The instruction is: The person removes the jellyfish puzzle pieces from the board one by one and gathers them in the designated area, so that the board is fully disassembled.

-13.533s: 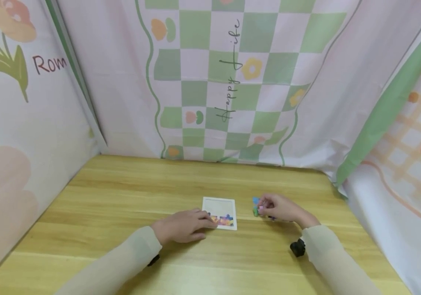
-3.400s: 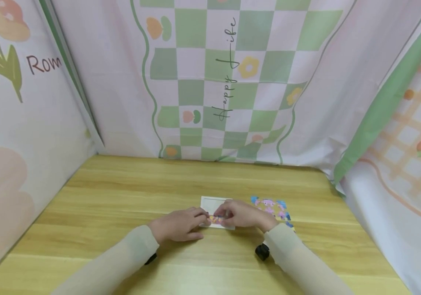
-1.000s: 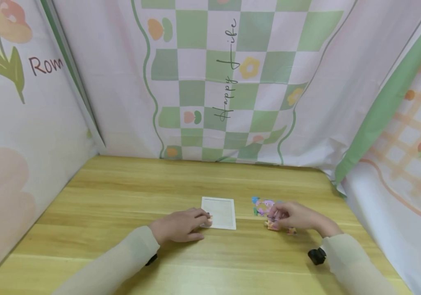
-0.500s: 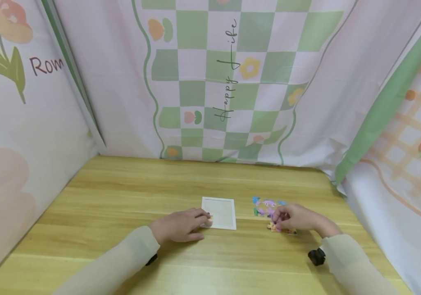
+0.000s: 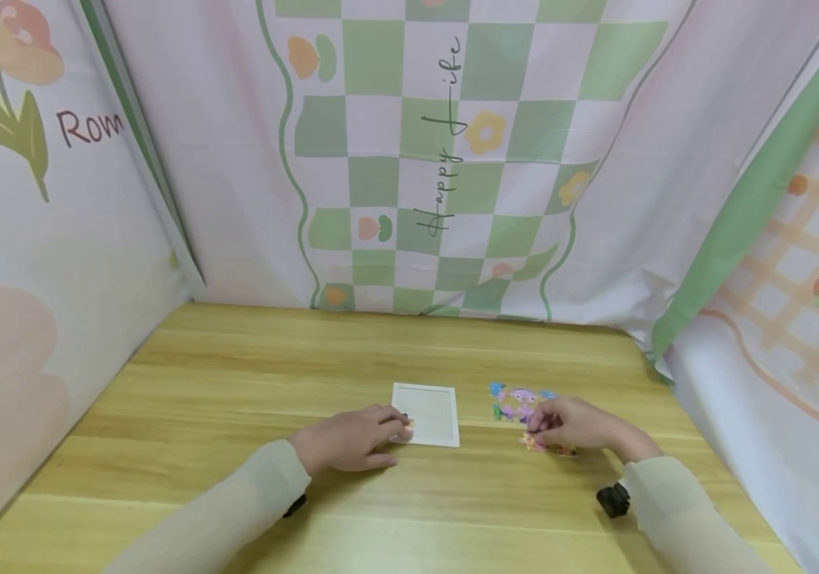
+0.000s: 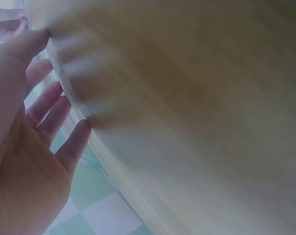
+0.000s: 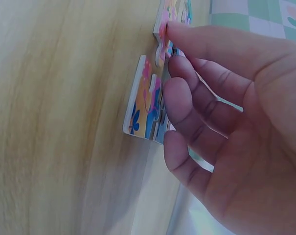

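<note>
A square white puzzle tray (image 5: 432, 406) lies on the wooden table in the head view. My left hand (image 5: 355, 440) rests at its left side, fingers loosely extended; the fingertips touch a small orange puzzle piece (image 5: 409, 425) in the near left corner. In the left wrist view the left hand (image 6: 35, 147) lies with its fingertips on the surface. My right hand (image 5: 570, 422) is over the loose pieces to the right. Seen from the right wrist, this hand (image 7: 226, 112) pinches a pink and orange jigsaw piece (image 7: 165, 29) with thumb and curled fingers, which hide part of it.
Several pink and purple jigsaw pieces (image 5: 522, 396) with blue ones (image 5: 498, 390) lie right of the tray. A yellow and blue corner piece (image 7: 144, 110) lies flat beneath the right fingers. A checkered curtain (image 5: 431, 159) hangs behind the table (image 5: 273, 351).
Since 3.4 seconds ago the right hand has moved from the tray to the loose pieces, and most of the tray's row has gone. Lately it shifts only slightly; the left hand stays.
</note>
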`<state>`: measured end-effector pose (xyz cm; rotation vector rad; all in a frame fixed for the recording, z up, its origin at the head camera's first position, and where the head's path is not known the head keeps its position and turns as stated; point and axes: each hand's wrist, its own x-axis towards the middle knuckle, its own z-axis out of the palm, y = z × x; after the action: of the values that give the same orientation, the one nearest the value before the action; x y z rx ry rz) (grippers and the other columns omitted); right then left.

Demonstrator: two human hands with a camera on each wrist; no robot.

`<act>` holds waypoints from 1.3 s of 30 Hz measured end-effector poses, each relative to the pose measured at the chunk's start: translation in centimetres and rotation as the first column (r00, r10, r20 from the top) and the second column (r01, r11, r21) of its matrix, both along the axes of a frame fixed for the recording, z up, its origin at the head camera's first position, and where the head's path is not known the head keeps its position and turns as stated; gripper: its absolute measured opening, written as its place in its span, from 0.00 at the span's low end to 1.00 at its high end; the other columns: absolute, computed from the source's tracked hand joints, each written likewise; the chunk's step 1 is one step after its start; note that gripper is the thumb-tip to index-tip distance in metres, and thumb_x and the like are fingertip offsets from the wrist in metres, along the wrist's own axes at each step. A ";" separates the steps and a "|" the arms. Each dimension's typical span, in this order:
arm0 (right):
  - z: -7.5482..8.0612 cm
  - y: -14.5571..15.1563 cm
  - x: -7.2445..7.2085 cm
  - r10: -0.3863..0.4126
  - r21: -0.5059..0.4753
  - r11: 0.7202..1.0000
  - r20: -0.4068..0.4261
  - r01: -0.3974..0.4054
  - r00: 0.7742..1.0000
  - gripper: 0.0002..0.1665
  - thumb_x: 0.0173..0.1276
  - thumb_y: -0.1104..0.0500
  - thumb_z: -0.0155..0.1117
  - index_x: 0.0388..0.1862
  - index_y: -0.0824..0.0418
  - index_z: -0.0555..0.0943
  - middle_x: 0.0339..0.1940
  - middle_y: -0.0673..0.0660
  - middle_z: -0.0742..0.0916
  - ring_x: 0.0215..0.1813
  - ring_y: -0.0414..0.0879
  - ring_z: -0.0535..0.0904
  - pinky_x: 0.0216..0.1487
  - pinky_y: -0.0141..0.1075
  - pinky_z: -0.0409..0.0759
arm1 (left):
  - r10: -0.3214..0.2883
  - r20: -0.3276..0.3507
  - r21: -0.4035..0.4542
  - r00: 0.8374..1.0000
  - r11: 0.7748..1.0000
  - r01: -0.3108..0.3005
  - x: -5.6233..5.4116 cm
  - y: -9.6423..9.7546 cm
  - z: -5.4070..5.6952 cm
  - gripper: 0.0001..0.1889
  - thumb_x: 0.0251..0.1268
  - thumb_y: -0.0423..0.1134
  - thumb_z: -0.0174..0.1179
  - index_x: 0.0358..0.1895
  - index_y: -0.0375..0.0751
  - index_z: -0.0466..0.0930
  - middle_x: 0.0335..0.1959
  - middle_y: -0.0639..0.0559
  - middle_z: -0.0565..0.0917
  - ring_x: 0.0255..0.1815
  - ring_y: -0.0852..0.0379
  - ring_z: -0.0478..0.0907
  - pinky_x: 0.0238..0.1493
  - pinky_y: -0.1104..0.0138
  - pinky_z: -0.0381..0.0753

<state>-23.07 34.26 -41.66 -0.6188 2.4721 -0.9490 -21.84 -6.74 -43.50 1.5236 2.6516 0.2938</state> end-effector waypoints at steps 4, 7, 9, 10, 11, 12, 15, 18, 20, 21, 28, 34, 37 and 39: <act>0.0 0.0 0.0 -0.003 0.014 1.000 -0.009 0.003 1.000 0.04 0.71 0.64 0.65 0.41 0.64 0.79 0.33 0.55 0.82 0.29 0.45 0.77 0.26 0.34 0.78 | 0.013 0.008 -0.010 1.000 1.000 -0.013 0.0 0.0 0.0 0.24 0.76 0.47 0.57 0.69 0.43 0.71 0.69 0.47 0.71 0.69 0.52 0.69 0.68 0.64 0.70; 0.0 0.1 0.0 0.004 0.006 1.000 -0.014 -0.004 1.000 0.04 0.71 0.64 0.65 0.42 0.64 0.79 0.33 0.55 0.81 0.30 0.45 0.76 0.26 0.34 0.78 | 0.016 0.010 -0.013 1.000 1.000 -0.016 0.0 0.0 -0.1 0.24 0.76 0.47 0.57 0.69 0.43 0.71 0.70 0.48 0.71 0.69 0.53 0.69 0.67 0.64 0.70; 0.0 0.1 0.0 0.007 0.000 1.000 -0.017 -0.007 1.000 0.05 0.71 0.64 0.65 0.42 0.64 0.79 0.33 0.56 0.81 0.30 0.45 0.76 0.27 0.34 0.78 | 0.016 0.014 -0.013 1.000 1.000 -0.015 0.0 0.0 -0.1 0.24 0.76 0.47 0.57 0.70 0.43 0.70 0.70 0.48 0.71 0.69 0.53 0.68 0.67 0.64 0.70; 0.0 0.1 0.0 0.007 -0.003 1.000 -0.018 -0.007 1.000 0.05 0.71 0.64 0.65 0.42 0.64 0.79 0.33 0.56 0.80 0.30 0.45 0.76 0.27 0.34 0.78 | 0.016 0.014 -0.015 1.000 1.000 -0.016 0.0 -0.1 -0.1 0.24 0.76 0.47 0.57 0.70 0.43 0.70 0.70 0.48 0.71 0.69 0.53 0.68 0.68 0.64 0.70; 0.0 0.1 0.0 0.006 -0.002 1.000 -0.022 -0.007 1.000 0.05 0.71 0.64 0.65 0.42 0.64 0.79 0.34 0.56 0.80 0.31 0.45 0.76 0.28 0.34 0.78 | 0.016 0.013 -0.015 1.000 1.000 -0.016 0.0 -0.1 -0.2 0.25 0.76 0.47 0.57 0.70 0.43 0.70 0.70 0.48 0.71 0.69 0.53 0.68 0.68 0.64 0.70; 0.0 0.1 0.0 0.004 0.003 1.000 -0.026 -0.004 1.000 0.05 0.71 0.64 0.65 0.42 0.64 0.79 0.34 0.56 0.80 0.31 0.45 0.76 0.28 0.34 0.78 | 0.017 0.012 -0.016 1.000 1.000 -0.016 0.0 -0.1 -0.2 0.25 0.76 0.47 0.57 0.70 0.43 0.70 0.70 0.48 0.70 0.69 0.53 0.68 0.68 0.64 0.70; 0.0 0.1 0.0 0.002 0.009 1.000 -0.023 -0.002 1.000 0.04 0.72 0.64 0.64 0.42 0.63 0.78 0.34 0.56 0.80 0.31 0.45 0.76 0.27 0.34 0.79 | 0.017 0.006 -0.018 1.000 1.000 -0.017 -0.1 -0.1 -0.2 0.25 0.76 0.47 0.57 0.70 0.43 0.70 0.70 0.48 0.71 0.69 0.53 0.68 0.67 0.64 0.70; 0.0 0.1 0.0 0.002 0.011 1.000 -0.022 -0.001 1.000 0.04 0.72 0.64 0.64 0.42 0.64 0.78 0.33 0.56 0.80 0.31 0.46 0.76 0.27 0.34 0.79 | 0.018 -0.002 -0.021 1.000 1.000 -0.018 -0.1 -0.1 -0.2 0.25 0.76 0.47 0.57 0.70 0.42 0.70 0.70 0.48 0.71 0.69 0.53 0.68 0.67 0.64 0.71; 0.0 0.1 0.0 0.005 0.007 1.000 -0.022 -0.004 1.000 0.04 0.72 0.64 0.63 0.43 0.64 0.78 0.33 0.56 0.81 0.31 0.46 0.76 0.26 0.34 0.78 | 0.017 -0.006 -0.021 1.000 1.000 -0.017 0.0 -0.1 -0.2 0.25 0.76 0.48 0.57 0.70 0.42 0.70 0.70 0.48 0.71 0.69 0.53 0.69 0.67 0.64 0.71; 0.1 0.1 -0.1 0.004 0.001 1.000 -0.021 -0.004 1.000 0.05 0.72 0.64 0.64 0.43 0.64 0.78 0.33 0.57 0.81 0.31 0.46 0.76 0.26 0.35 0.79 | 0.017 -0.007 -0.021 1.000 1.000 -0.017 0.0 -0.1 -0.1 0.26 0.76 0.48 0.57 0.71 0.42 0.69 0.70 0.48 0.71 0.69 0.53 0.69 0.67 0.64 0.71; 0.5 -0.5 -0.2 0.014 -0.014 1.000 -0.051 -0.015 0.999 0.06 0.73 0.61 0.64 0.42 0.64 0.79 0.33 0.58 0.82 0.30 0.49 0.80 0.27 0.36 0.81 | -0.005 -0.025 -0.001 1.000 1.000 0.005 0.2 -0.2 0.2 0.24 0.76 0.46 0.58 0.69 0.41 0.72 0.68 0.46 0.72 0.67 0.51 0.71 0.65 0.62 0.73; 1.1 -2.4 -0.5 0.023 0.028 0.999 -0.099 -0.020 0.995 0.08 0.72 0.57 0.65 0.42 0.61 0.80 0.32 0.54 0.81 0.31 0.46 0.78 0.31 0.35 0.79 | -0.033 -0.072 0.010 0.997 0.999 0.034 0.2 -0.5 0.3 0.21 0.75 0.45 0.59 0.66 0.44 0.76 0.66 0.44 0.74 0.63 0.50 0.73 0.62 0.63 0.76; 1.3 -3.8 -0.8 0.045 0.040 0.998 -0.112 -0.040 0.993 0.09 0.72 0.56 0.66 0.42 0.60 0.80 0.33 0.53 0.81 0.29 0.44 0.77 0.30 0.35 0.79 | -0.054 -0.118 0.012 0.992 0.998 0.056 0.0 -0.8 0.1 0.22 0.75 0.47 0.59 0.67 0.46 0.76 0.64 0.43 0.74 0.61 0.50 0.74 0.60 0.63 0.77; 1.4 -4.7 -1.0 0.060 0.044 0.997 -0.109 -0.056 0.992 0.08 0.73 0.55 0.65 0.42 0.59 0.80 0.33 0.52 0.81 0.28 0.43 0.76 0.30 0.34 0.79 | -0.068 -0.145 0.018 0.987 0.997 0.071 -0.1 -0.9 -0.1 0.22 0.75 0.47 0.59 0.68 0.46 0.76 0.63 0.43 0.74 0.59 0.50 0.74 0.59 0.63 0.78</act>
<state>-24.08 29.55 -40.24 -0.7439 2.5480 -0.8615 -21.97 -7.69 -43.56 1.7022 2.7028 0.2183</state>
